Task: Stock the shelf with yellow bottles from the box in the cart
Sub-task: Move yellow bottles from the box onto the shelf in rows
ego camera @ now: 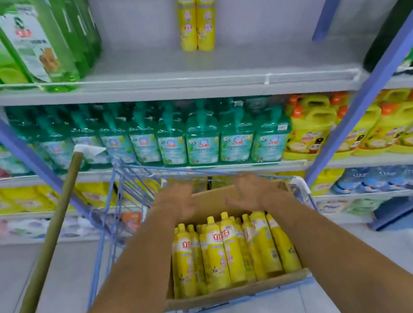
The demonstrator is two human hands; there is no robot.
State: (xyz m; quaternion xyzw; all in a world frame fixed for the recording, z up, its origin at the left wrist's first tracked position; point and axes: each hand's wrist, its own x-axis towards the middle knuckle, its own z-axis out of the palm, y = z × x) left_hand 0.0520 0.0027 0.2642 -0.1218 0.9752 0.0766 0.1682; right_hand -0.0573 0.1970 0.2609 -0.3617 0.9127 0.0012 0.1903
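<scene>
Yellow bottles [224, 249] beneath both hands [179, 202]

Glossy plastic yellow bottles [224, 249] with shiny printed labels stand in a matt brown cardboard box [237, 292], its cut edges rough, inside a blue-coated wire-metal cart [132, 180]. The shelf [239, 67] above shows a smooth, matt pale-grey finish and carries 2 shelved bottles [194, 9] of the same glossy plastic. Green bottles [48, 46] and teal pump bottles [202, 140] gleam like translucent plastic. A pole [49, 239] looks like dull, unvarnished wood.
</scene>
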